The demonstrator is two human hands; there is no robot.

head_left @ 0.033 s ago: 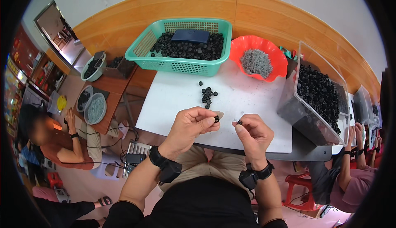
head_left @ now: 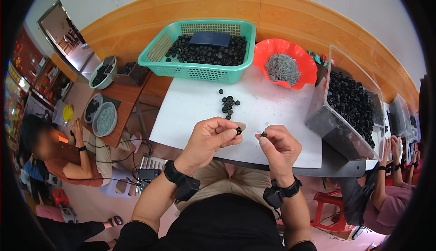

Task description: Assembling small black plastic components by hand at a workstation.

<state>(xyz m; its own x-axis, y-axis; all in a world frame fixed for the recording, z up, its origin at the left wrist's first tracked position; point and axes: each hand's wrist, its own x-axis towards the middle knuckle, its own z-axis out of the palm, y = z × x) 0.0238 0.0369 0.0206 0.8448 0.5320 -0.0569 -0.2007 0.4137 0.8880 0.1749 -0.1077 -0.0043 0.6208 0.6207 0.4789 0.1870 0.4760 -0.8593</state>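
Note:
My left hand (head_left: 206, 139) pinches a small round black cap (head_left: 238, 131) between thumb and fingertips, over the near part of the white table sheet (head_left: 190, 101). A short gap to its right, my right hand (head_left: 279, 147) is closed on a tiny dark piece (head_left: 263, 134) with a pale, shiny bit at its end. Its exact kind is too small to make out. Just beyond my left hand lies a loose cluster of black caps (head_left: 228, 105), with a single cap (head_left: 221, 91) apart from them.
At the back stands a green basket (head_left: 195, 74) of black caps, a dark blue box (head_left: 210, 39) on top. Beside it, a red scalloped bowl (head_left: 309, 67) holds small grey pieces. A clear bin (head_left: 327, 124) of black parts stands at right. People sit on both sides.

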